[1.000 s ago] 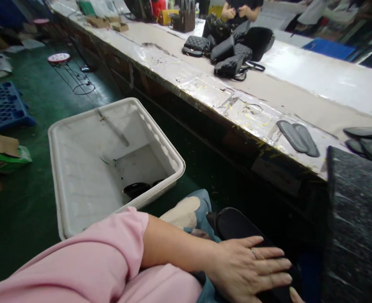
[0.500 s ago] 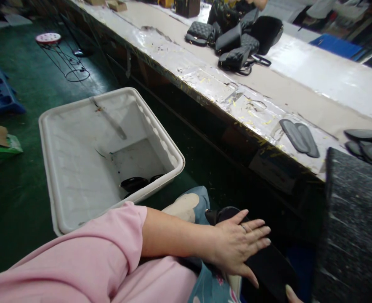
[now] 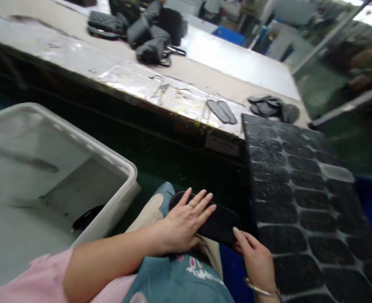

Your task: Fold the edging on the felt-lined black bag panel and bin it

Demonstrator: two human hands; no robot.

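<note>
Table (image 3: pixel 236 61): bags (image 3: pixel 138 31) piled. Before it, black piece (image 3: pixel 219 221) is pressed under flat left hand (image 3: pixel 185 219), pinched by right hand (image 3: pixel 257 256), likely for steadiness.

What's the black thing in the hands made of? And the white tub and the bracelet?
Black thing: maybe matte cloth or leather, since it barely shines. White tub: probably smooth, hard plastic; it looks stiff and rounded. Bracelet: likely polished metal, because it gleams silvery.
</note>
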